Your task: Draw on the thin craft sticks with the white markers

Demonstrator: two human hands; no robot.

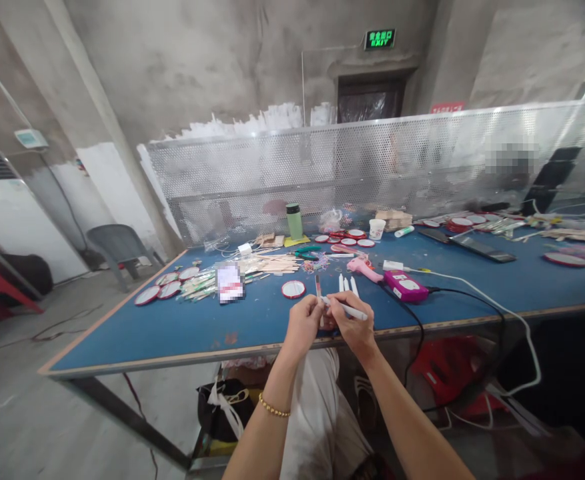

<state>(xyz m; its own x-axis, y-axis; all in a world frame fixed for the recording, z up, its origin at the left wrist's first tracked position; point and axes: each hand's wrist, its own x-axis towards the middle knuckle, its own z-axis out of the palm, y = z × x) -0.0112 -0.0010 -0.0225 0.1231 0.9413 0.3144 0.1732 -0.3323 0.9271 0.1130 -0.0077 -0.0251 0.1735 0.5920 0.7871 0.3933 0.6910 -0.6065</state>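
Observation:
My left hand is closed on a slim upright stick with a dark, reddish upper end, near the table's front edge. In my right hand is a white marker pen, slanted, its tip close to the stick. Whether the tip touches the stick I cannot tell. Just beyond my hands, three white pens lie side by side. To their left rests a round white disc with a red rim.
Bundles of wooden sticks, a green bottle and a paper cup stand or lie farther back. On the right are a pink glue gun, a purple box and cables. A perforated metal screen bounds the blue table.

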